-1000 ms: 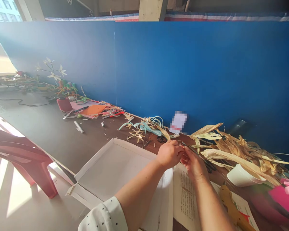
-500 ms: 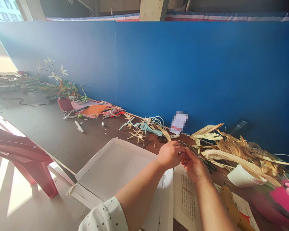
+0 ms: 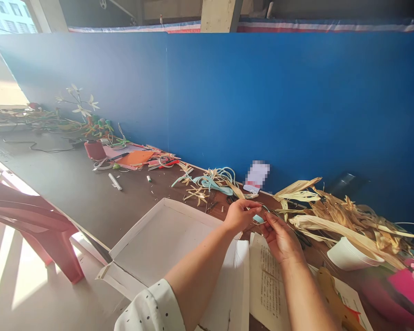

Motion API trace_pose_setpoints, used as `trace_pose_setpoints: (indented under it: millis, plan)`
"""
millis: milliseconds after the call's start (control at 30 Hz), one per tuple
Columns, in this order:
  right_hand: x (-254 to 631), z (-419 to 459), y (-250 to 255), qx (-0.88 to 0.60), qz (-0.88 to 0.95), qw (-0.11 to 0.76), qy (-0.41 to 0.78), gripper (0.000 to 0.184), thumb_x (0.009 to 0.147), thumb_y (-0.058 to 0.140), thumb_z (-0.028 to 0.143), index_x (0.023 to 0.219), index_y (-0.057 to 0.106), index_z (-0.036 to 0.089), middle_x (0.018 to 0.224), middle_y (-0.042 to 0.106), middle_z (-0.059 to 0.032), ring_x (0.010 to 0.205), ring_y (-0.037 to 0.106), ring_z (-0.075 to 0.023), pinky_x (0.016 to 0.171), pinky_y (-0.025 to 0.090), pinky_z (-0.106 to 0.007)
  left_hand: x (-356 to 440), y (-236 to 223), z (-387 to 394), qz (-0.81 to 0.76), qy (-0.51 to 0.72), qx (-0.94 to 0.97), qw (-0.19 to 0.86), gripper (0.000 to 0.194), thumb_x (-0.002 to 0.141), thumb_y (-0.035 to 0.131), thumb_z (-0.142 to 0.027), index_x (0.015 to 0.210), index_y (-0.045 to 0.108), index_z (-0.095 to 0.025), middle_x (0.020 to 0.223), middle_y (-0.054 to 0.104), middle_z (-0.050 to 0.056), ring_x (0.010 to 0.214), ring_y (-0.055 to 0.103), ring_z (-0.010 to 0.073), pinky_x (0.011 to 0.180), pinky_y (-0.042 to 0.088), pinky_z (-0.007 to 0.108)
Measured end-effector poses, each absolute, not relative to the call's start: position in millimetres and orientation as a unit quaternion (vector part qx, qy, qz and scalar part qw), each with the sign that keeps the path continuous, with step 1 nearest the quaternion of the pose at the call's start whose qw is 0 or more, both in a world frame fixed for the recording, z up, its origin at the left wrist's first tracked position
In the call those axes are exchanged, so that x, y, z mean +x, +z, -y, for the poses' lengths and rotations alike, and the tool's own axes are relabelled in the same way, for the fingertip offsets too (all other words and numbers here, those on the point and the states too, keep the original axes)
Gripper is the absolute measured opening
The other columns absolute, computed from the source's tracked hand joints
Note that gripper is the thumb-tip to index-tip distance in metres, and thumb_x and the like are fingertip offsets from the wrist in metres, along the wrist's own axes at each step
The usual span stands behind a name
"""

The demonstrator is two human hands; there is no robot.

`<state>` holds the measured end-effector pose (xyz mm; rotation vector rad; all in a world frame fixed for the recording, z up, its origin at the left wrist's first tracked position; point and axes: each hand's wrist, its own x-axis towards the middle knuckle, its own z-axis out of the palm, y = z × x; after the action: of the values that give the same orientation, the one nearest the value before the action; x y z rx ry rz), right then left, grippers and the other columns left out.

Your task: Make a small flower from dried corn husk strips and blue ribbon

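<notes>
My left hand (image 3: 241, 216) is closed in a pinch, thumb against fingers, above the right edge of a white box tray (image 3: 179, 234). What its fingertips hold is too small to make out. A short light blue strip (image 3: 258, 219) shows between the two hands. Against one end of it, the thumb and fingers of my right hand (image 3: 281, 239) are pinched. Below the right hand lies a printed booklet (image 3: 265, 280), partly covered by the forearm. Behind the hands, dark-handled scissors (image 3: 231, 199) are mostly hidden.
Dried corn husks (image 3: 334, 209) are heaped at the right, with a white cup (image 3: 352, 255) and a yellow glue gun (image 3: 334, 294) nearby. Light blue cords (image 3: 215, 181) and husk flowers (image 3: 196, 194) lie farther back. A blue panel (image 3: 262, 101) borders the table; a pink chair (image 3: 37, 225) stands left.
My hands have moved slightly apart from being pressed together, uncovering the light blue strip between them. The things on the table lie as before.
</notes>
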<state>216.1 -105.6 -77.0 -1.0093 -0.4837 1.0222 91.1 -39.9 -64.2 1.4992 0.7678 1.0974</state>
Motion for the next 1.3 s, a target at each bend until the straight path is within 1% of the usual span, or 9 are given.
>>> trace_pose_setpoints:
  millis: [233,633,700,800,967,1100,1167,1233,1300]
  plan:
    - [214.9,107.4,-76.5,-0.451,0.240,0.719,0.472,0.031,0.052,0.088,0.027,0.076,0.071,0.019,0.069,0.063,0.0033,0.057,0.055,-0.0063,0.056,0.053,-0.015,95.9,-67.1,40.8,-0.261,0.422,0.596,0.631,0.022,0.071,0.070,-0.026,0.089,0.072,-0.012,0.079,0.067,0.004,0.070,0.058,0.0106,0.069,0.046,0.024]
    - [211.2,109.2,-75.3,-0.480,0.274,0.678,0.485,0.034,0.055,0.086,0.031,0.083,0.071,0.021,0.075,0.065,0.0009,0.059,0.055,-0.0075,0.057,0.052,-0.018,91.3,-63.0,41.6,-0.289,0.441,0.581,0.620,0.016,0.070,0.067,-0.027,0.073,0.068,-0.012,0.069,0.063,0.002,0.065,0.054,0.0095,0.064,0.042,0.021]
    - [210.6,109.7,-75.5,-0.513,0.295,0.656,0.468,0.037,0.052,0.086,0.033,0.083,0.071,0.021,0.073,0.065,0.0007,0.055,0.052,-0.0076,0.049,0.047,-0.017,88.5,-58.2,43.2,-0.318,0.436,0.562,0.627,0.014,0.070,0.066,-0.026,0.070,0.066,-0.012,0.066,0.060,0.000,0.062,0.050,0.0083,0.061,0.040,0.020]
    - [210.7,109.3,-76.5,-0.557,0.343,0.623,0.429,0.035,0.053,0.084,0.039,0.078,0.070,0.020,0.060,0.057,0.0026,0.045,0.040,-0.0059,0.036,0.029,-0.017,86.3,-55.1,44.2,-0.328,0.438,0.539,0.641,0.017,0.069,0.066,-0.029,0.067,0.062,-0.013,0.061,0.054,-0.002,0.058,0.044,0.0067,0.058,0.036,0.020]
    - [211.3,107.9,-79.4,-0.595,0.387,0.584,0.394,0.037,0.060,0.079,0.048,0.081,0.068,0.019,0.045,0.042,0.0066,0.039,0.028,-0.0061,0.037,0.015,-0.021,89.7,-61.5,40.2,-0.282,0.465,0.475,0.691,0.032,0.062,0.071,-0.042,0.066,0.057,-0.013,0.058,0.049,-0.003,0.054,0.039,0.0059,0.055,0.032,0.020]
    - [210.0,108.6,-79.4,-0.634,0.422,0.552,0.340,0.044,0.064,0.074,0.053,0.089,0.070,0.018,0.041,0.042,0.0060,0.039,0.032,-0.0088,0.039,0.020,-0.023,89.4,-65.6,33.6,-0.264,0.500,0.445,0.694,0.037,0.061,0.072,-0.046,0.067,0.056,-0.013,0.057,0.047,-0.003,0.053,0.038,0.0055,0.055,0.031,0.021]
    - [211.3,109.9,-76.7,-0.674,0.401,0.553,0.280,0.049,0.067,0.070,0.056,0.099,0.071,0.019,0.046,0.051,0.0034,0.041,0.038,-0.0108,0.041,0.028,-0.024,87.5,-66.5,30.0,-0.274,0.506,0.454,0.680,0.037,0.062,0.071,-0.047,0.067,0.056,-0.013,0.057,0.048,-0.003,0.053,0.038,0.0058,0.056,0.031,0.021]
    - [214.7,111.5,-72.8,-0.694,0.357,0.594,0.197,0.051,0.070,0.066,0.059,0.105,0.070,0.021,0.068,0.066,-0.0022,0.052,0.051,-0.0145,0.048,0.038,-0.025,85.8,-67.7,27.0,-0.285,0.507,0.471,0.663,0.036,0.063,0.070,-0.047,0.068,0.057,-0.013,0.059,0.049,-0.003,0.054,0.039,0.0059,0.057,0.031,0.021]
    - [218.7,112.7,-69.3,-0.684,0.325,0.642,0.118,0.049,0.072,0.064,0.059,0.104,0.071,0.023,0.095,0.070,-0.0056,0.075,0.061,-0.0193,0.063,0.046,-0.027,85.6,-69.1,25.8,-0.293,0.494,0.495,0.652,0.034,0.066,0.069,-0.045,0.069,0.057,-0.013,0.059,0.050,-0.004,0.055,0.039,0.0056,0.057,0.031,0.020]
